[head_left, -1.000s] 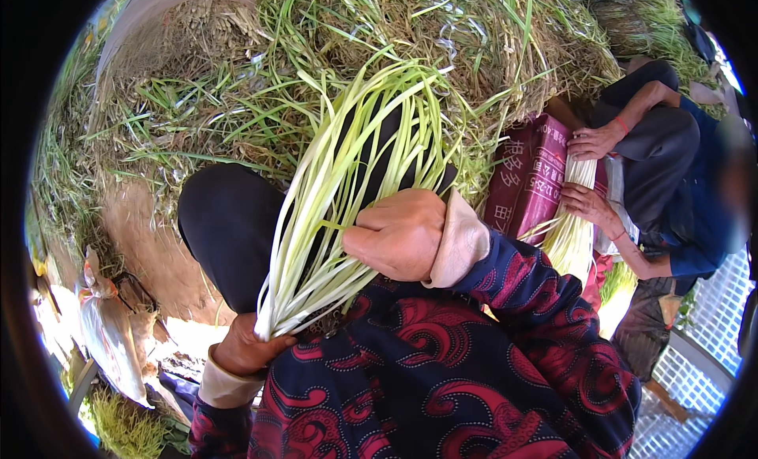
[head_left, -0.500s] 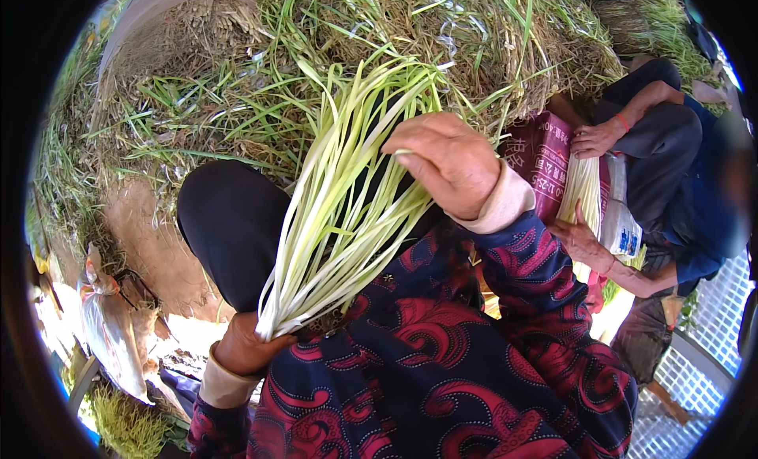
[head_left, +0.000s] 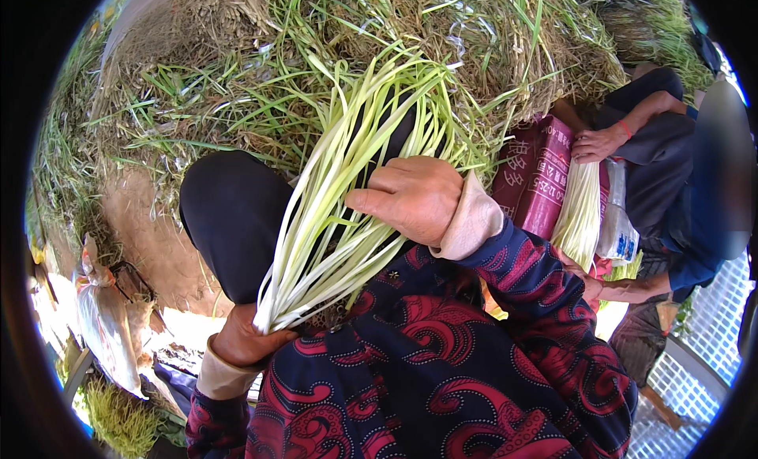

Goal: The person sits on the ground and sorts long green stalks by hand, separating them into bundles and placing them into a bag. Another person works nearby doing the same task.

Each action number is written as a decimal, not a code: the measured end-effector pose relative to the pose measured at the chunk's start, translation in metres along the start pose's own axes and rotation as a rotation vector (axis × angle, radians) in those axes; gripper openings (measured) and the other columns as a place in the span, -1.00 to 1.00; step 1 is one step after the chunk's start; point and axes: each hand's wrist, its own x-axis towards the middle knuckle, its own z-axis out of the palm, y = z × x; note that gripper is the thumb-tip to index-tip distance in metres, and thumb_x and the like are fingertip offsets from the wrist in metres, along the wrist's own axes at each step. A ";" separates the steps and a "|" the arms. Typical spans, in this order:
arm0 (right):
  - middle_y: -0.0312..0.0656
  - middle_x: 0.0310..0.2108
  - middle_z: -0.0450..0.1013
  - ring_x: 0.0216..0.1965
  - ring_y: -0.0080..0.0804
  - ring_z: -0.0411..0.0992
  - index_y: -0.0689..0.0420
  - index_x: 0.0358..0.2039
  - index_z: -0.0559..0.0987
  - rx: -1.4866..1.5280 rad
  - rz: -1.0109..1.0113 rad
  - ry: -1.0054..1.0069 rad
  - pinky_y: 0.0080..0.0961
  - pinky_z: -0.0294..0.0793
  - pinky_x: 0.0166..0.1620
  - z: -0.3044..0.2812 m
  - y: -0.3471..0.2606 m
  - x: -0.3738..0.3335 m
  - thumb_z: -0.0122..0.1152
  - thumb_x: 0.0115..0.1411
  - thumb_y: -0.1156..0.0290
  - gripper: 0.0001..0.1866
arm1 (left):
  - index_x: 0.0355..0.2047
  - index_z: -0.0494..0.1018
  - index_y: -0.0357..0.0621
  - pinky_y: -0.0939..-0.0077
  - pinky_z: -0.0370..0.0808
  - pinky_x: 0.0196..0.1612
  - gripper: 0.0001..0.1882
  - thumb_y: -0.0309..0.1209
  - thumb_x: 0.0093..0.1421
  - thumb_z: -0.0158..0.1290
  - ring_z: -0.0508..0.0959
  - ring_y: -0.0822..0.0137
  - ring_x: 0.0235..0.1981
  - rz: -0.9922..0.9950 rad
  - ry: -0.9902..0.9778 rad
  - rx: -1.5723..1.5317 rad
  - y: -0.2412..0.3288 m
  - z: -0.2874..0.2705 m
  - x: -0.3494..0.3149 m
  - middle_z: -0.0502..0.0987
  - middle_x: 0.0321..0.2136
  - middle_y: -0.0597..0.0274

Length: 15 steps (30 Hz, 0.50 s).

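A loose bunch of blanched chives (head_left: pixel 309 246), white at the stem ends and yellow-green toward the leaf tips, slants across my lap. My left hand (head_left: pixel 239 340) is closed round the white stem ends at the lower left. Partway up the bunch, on its right side, my right hand (head_left: pixel 412 198) lies over the leaves with its fingers curled in on them; the fingertips are partly hidden. Beyond that hand the leaf tips fan out loosely over my dark trouser knee.
Piled green and dry brown plants (head_left: pixel 237 104) fill the ground ahead. A co-worker's hand (head_left: pixel 600 142) at the right holds another pale bunch (head_left: pixel 579 210) beside a maroon printed sack (head_left: pixel 545 179). White plastic bags (head_left: pixel 106 329) hang at the left. A white grid surface (head_left: pixel 703 348) lies at the lower right.
My right hand has come down and left from above the leaves onto the bunch, its fingers now curled into it. The left hand stays at the stems. The co-worker's lower hand has moved down.
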 end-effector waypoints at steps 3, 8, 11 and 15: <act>-0.28 -0.58 0.20 -0.54 -0.38 0.28 0.08 -0.45 0.41 -0.007 -0.028 -0.054 -0.54 0.31 -0.53 -0.001 -0.003 0.004 0.01 -0.25 0.50 -0.77 | -0.30 0.39 -0.35 0.54 0.34 -0.20 -0.68 -0.62 -0.15 0.11 0.43 0.42 -0.29 0.004 0.003 -0.020 0.001 0.001 0.001 0.47 -0.34 0.17; -0.27 -0.46 0.25 -0.49 -0.38 0.31 0.10 -0.45 0.37 -0.040 -0.099 -0.126 -0.52 0.35 -0.51 -0.008 -0.005 0.005 0.00 -0.22 0.49 -0.79 | -0.29 0.39 -0.34 0.54 0.34 -0.20 -0.67 -0.62 -0.15 0.11 0.43 0.42 -0.29 -0.019 -0.012 -0.031 0.003 0.000 0.001 0.47 -0.33 0.17; -0.26 -0.45 0.26 -0.51 -0.39 0.31 0.11 -0.45 0.37 -0.049 -0.117 -0.114 -0.53 0.35 -0.52 -0.001 -0.005 0.001 0.00 -0.22 0.49 -0.79 | -0.28 0.38 -0.34 0.54 0.34 -0.19 -0.67 -0.60 -0.14 0.12 0.43 0.42 -0.28 0.008 -0.030 -0.031 0.001 -0.001 0.002 0.47 -0.32 0.17; -0.27 -0.52 0.22 -0.57 -0.40 0.28 0.12 -0.46 0.36 -0.004 -0.126 -0.063 -0.51 0.30 -0.58 0.001 -0.006 0.000 0.02 -0.22 0.49 -0.80 | -0.27 0.38 -0.33 0.53 0.34 -0.18 -0.67 -0.58 -0.11 0.11 0.43 0.41 -0.26 0.022 -0.039 -0.024 0.002 -0.001 0.004 0.47 -0.32 0.17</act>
